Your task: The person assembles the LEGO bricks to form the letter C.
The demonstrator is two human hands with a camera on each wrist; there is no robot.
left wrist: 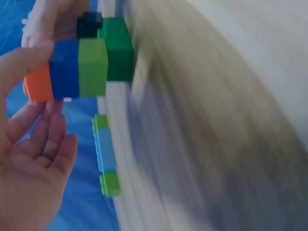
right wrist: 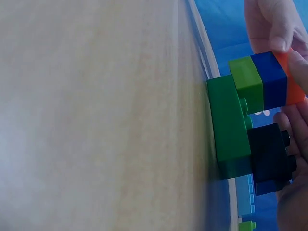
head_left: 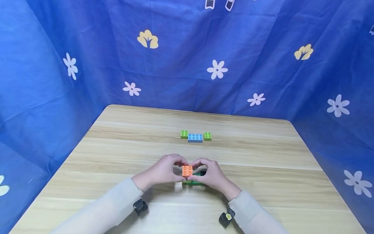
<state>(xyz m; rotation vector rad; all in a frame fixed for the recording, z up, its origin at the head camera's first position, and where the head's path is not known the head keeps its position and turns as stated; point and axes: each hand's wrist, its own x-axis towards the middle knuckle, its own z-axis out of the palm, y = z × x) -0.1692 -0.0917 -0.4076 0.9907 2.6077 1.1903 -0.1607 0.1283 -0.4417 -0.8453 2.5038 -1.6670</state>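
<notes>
An orange toy brick (head_left: pixel 187 170) tops a small tower, with a dark blue brick (right wrist: pixel 268 80) and a light green brick (right wrist: pixel 248 83) beneath it. This tower stands on one end of a long dark green brick (right wrist: pixel 226 127) on the table. A black brick (right wrist: pixel 270 159) sits on the other end. From the left, my left hand (head_left: pixel 165 169) pinches the orange brick between thumb and fingers. My right hand (head_left: pixel 214 175) pinches it from the right, over the black brick. In the head view, the orange brick and my hands hide most of the lower bricks.
Farther back on the wooden table (head_left: pixel 263 146), a light blue brick (head_left: pixel 195 138) lies between two small lime bricks, one on the left (head_left: pixel 184 134) and one on the right (head_left: pixel 207 136). Blue patterned cloth (head_left: pixel 181 65) hangs behind the table and at its sides.
</notes>
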